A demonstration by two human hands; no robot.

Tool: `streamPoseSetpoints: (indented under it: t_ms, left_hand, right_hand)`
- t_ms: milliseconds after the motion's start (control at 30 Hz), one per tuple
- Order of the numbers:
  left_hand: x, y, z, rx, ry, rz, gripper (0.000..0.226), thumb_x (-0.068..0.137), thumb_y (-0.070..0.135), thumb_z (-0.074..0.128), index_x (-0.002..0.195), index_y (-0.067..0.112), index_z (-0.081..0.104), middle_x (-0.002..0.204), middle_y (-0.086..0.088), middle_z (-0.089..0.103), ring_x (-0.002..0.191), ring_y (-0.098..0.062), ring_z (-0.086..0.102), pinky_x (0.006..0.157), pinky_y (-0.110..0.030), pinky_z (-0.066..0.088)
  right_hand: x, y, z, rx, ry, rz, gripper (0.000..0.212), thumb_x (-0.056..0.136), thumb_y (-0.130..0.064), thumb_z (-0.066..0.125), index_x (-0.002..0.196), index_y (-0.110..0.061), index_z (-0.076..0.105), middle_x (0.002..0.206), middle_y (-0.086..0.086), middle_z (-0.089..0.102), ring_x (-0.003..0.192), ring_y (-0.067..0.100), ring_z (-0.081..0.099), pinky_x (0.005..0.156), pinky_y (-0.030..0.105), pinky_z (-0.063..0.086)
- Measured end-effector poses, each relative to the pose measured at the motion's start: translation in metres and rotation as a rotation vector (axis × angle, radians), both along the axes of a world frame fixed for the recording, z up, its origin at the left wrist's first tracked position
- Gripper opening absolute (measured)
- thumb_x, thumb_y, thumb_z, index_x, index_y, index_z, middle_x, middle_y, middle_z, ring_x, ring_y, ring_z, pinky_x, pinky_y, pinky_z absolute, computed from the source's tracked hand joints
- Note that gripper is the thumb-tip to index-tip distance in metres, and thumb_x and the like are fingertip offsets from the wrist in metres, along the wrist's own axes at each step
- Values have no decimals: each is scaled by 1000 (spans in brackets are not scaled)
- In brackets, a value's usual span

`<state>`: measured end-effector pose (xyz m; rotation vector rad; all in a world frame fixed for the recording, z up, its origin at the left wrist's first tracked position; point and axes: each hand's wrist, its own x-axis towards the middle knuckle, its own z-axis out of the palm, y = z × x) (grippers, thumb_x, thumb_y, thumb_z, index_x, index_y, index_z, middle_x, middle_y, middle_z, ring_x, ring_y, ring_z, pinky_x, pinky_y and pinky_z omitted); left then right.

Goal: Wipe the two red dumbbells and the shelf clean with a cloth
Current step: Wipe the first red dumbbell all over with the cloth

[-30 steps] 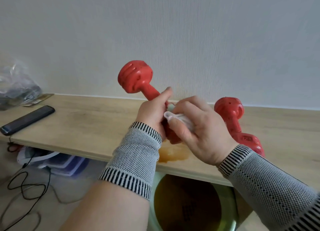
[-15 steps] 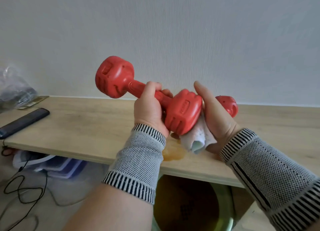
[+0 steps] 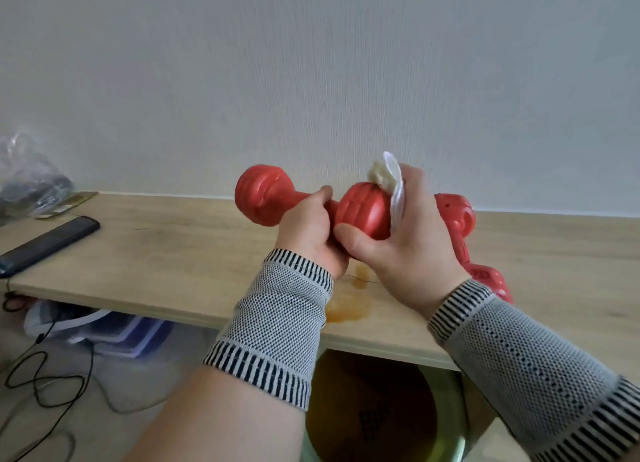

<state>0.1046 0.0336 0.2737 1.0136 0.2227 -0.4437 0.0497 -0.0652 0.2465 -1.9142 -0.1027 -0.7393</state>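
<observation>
Left hand (image 3: 308,231): centre of the frame, fingers wrapped round the handle of the held dumbbell (image 3: 266,200), keeping it clear of the shelf and roughly level.
Right hand (image 3: 412,243): just right of centre, cupped over the near head of the held dumbbell, thumb underneath, with the cloth (image 3: 393,184) pinned between the palm and the red head.
Cloth: white and crumpled, a fold sticking up above the dumbbell head at mid-frame, the rest hidden under the fingers.
Second dumbbell (image 3: 460,219): lying on the shelf at right of centre, behind the right hand and partly covered by it; one head shows near the wall, the other near the right wrist.
Shelf (image 3: 156,253): pale wood board running across the middle of the frame against a white wall.
Stain (image 3: 349,309): brownish wet patch on the shelf near its front edge, below the two hands.
Sleeves: grey knit cuffs with dark striped bands on both wrists, lower half of the frame.
Remote (image 3: 48,245): dark, slim, flat on the shelf at far left.
Plastic bag (image 3: 27,181): clear, crumpled, at the left edge against the wall.
Cables (image 3: 45,382): black, looped on the floor at lower left.
Basin (image 3: 374,406): greenish round rim under the shelf, bottom centre, dark inside.
</observation>
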Motion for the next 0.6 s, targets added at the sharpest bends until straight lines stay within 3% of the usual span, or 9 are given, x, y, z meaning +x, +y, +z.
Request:
streamPoseSetpoints:
  t_ms: [100,167,233,333,400,433,500,600]
  left_hand:
    - [-2,2,1,-154,46,-62,42,91,40,58,119,9,64,104,-15,72,87,-33,72,73,-46,59]
    - [-3,3,3,-248,38,-100,43,92,41,56,112,5,66,96,-17,73,79,-32,72,70,-44,59]
    - [-3,6,4,-302,31,-120,39,92,37,54,103,2,68,91,-18,72,77,-31,71,71,-41,59]
    - [-4,11,4,-316,-1,-166,44,85,32,54,115,2,67,113,-15,68,103,-31,66,91,-41,52]
    - [-3,10,1,-305,-51,-173,39,85,30,55,102,0,73,108,-16,70,103,-29,66,93,-40,50]
    - [-2,8,0,-272,-78,-159,36,86,30,56,100,1,73,106,-15,71,102,-29,66,94,-39,50]
    - [0,6,-3,-180,-148,-133,39,87,31,60,117,6,66,116,-15,69,109,-29,65,94,-41,52]
    - [3,10,-3,-32,-178,-125,33,91,27,63,116,5,65,107,-16,72,97,-28,70,72,-37,60]
  right_hand:
    - [-4,8,-3,-133,-85,-65,88,70,-53,64,139,-12,29,127,5,41,118,8,41,102,16,34]
    - [-6,15,-5,-139,-94,-49,83,78,-55,53,141,-8,25,129,6,38,121,10,37,104,19,32]
    - [-8,19,-2,19,-31,56,73,81,-55,48,139,-14,29,125,1,43,120,9,42,104,27,35]
    - [-6,18,10,451,122,236,62,77,-60,50,125,-21,48,112,-7,63,106,-1,58,101,31,43]
    - [-3,14,15,582,129,304,62,71,-59,60,118,-19,55,109,-3,67,104,7,62,98,36,46]
    - [-3,11,18,565,99,319,60,70,-56,63,114,-16,55,105,-1,67,102,10,63,94,37,48]
    - [-3,6,23,475,39,322,55,70,-48,68,107,-11,54,96,1,65,92,12,63,85,36,51]
    - [-6,-3,25,294,25,265,60,68,-48,73,111,-12,51,99,3,65,94,12,64,88,36,52]
